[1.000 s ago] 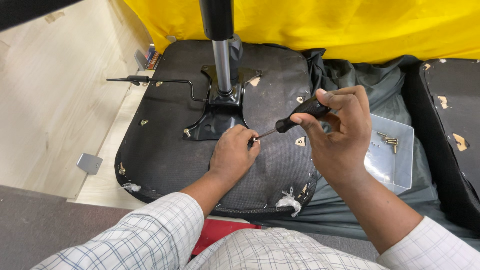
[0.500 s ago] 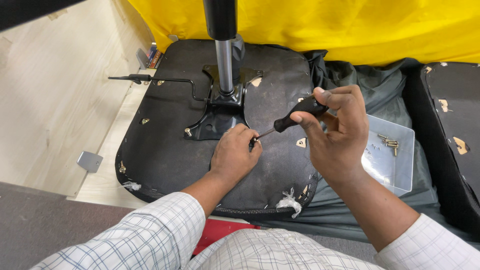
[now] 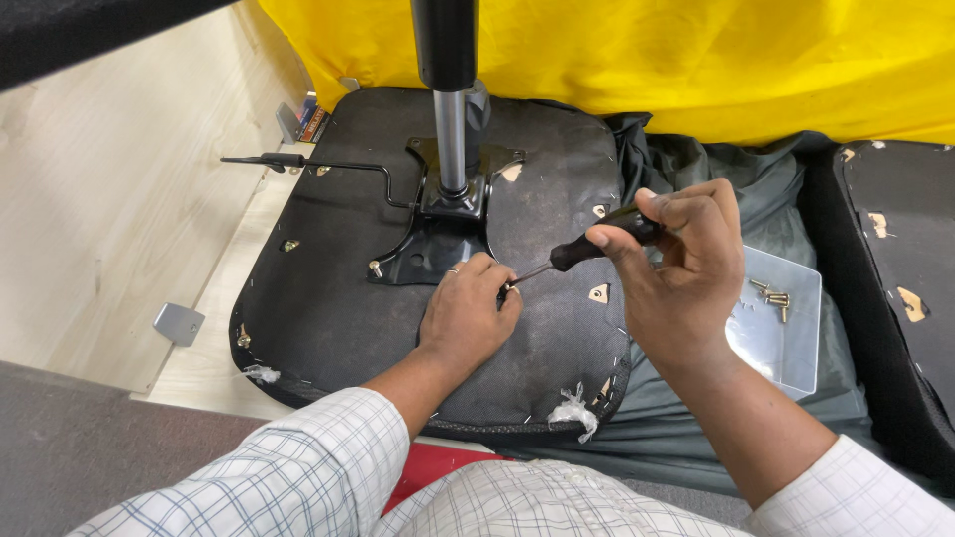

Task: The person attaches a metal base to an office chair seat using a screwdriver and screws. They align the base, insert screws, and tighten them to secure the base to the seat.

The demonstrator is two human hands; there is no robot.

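Right hand (image 3: 686, 268) is clamped on the screwdriver (image 3: 587, 249); left hand (image 3: 466, 316) pinches a screw at its tip, flat on the upturned seat base (image 3: 328, 308). Risk: the angled tip may slip off and jab the left fingers (image 3: 505, 298).

We see a black fabric-covered seat underside (image 3: 328, 328), a black-handled screwdriver (image 3: 597, 242), a bright yellow cloth backdrop (image 3: 746, 60), white blue-checked shirt sleeves (image 3: 288, 477), and a clear plastic tray (image 3: 796, 348).

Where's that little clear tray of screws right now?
The tray sits on the grey cloth at the right of the head view, just beyond the right hand, between the two black seat pans.
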